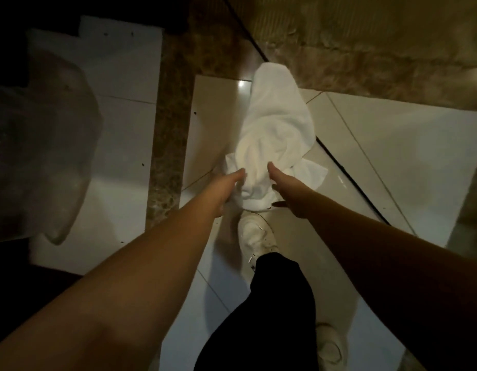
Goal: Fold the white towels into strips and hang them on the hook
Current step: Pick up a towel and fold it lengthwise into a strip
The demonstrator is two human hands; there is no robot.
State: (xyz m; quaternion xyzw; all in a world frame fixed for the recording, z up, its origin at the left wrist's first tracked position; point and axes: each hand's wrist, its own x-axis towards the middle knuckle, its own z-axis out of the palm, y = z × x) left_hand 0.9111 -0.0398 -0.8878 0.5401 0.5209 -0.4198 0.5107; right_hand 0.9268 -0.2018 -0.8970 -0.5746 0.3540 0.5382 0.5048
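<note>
A view straight down from the person's head onto two bare forearms reaching forward over a pale tiled floor (392,145). Between the hands hangs a crumpled white towel (274,124), bunched and twisted into a rough long shape that runs away from the person toward a brown marbled wall (365,49). The left hand (226,188) grips the towel's near left edge, fingers curled into the cloth. The right hand (285,186) holds the near right side, thumb pointing up against the fabric and fingers tucked under it. The two hands are close together, with the towel's lower end gathered between them. A loose corner of the towel sticks out to the right of the right hand. Below the towel is a white shoe (256,234) and a black trouser leg (272,303); a second white shoe (331,346) shows near the bottom edge. A brown marbled strip (167,129) runs along the floor to the left.
</note>
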